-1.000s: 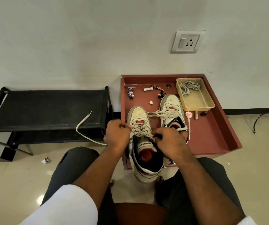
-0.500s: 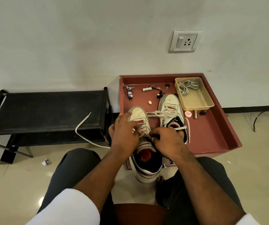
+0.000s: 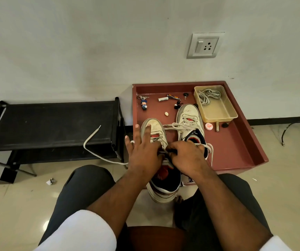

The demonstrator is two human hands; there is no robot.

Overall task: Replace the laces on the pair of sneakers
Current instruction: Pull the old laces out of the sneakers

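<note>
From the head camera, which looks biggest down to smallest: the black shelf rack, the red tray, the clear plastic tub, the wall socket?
1. Black metal shelf rack and red square tray: too close in apparent size to rank.
2. Clear rectangular plastic tub holding coiled laces.
3. Grey wall socket plate, though it sits farther away, so this is unsure.

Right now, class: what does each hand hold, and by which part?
Right hand pinches the near sneaker's lace at the eyelets; left hand, fingers spread, holds nothing.

I see my left hand [image 3: 143, 151] spread flat over the near white leather sneaker [image 3: 156, 134] while my right hand [image 3: 185, 156] pinches its grey lace [image 3: 165, 151].
</note>
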